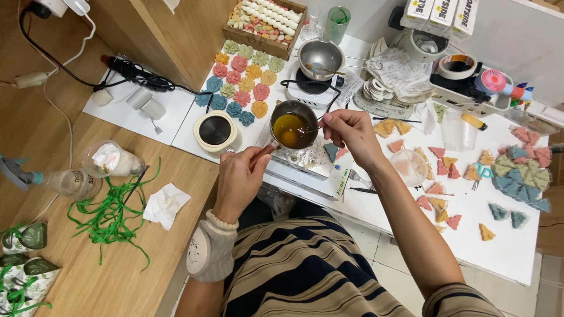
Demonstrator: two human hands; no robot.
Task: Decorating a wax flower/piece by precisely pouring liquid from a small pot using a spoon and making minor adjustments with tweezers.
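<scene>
My left hand (pixel 239 176) grips the handle of a small steel pot (pixel 292 124) that holds amber liquid and sits over a white scale (pixel 305 161). My right hand (pixel 348 132) pinches a thin metal stirrer (pixel 315 122) whose tip dips into the liquid. Behind the pot stands a second steel pot (pixel 321 57) on a small white hot plate (pixel 311 89).
Rows of coloured flower-shaped pieces (pixel 242 83) lie at the left back, beside a round cream warmer (pixel 215 130). Triangular coloured pieces (pixel 446 170) are scattered on the white table at right. Green ribbon (pixel 108 214), crumpled tissue (pixel 165 202) and a plastic cup (pixel 111 158) lie on the wooden desk.
</scene>
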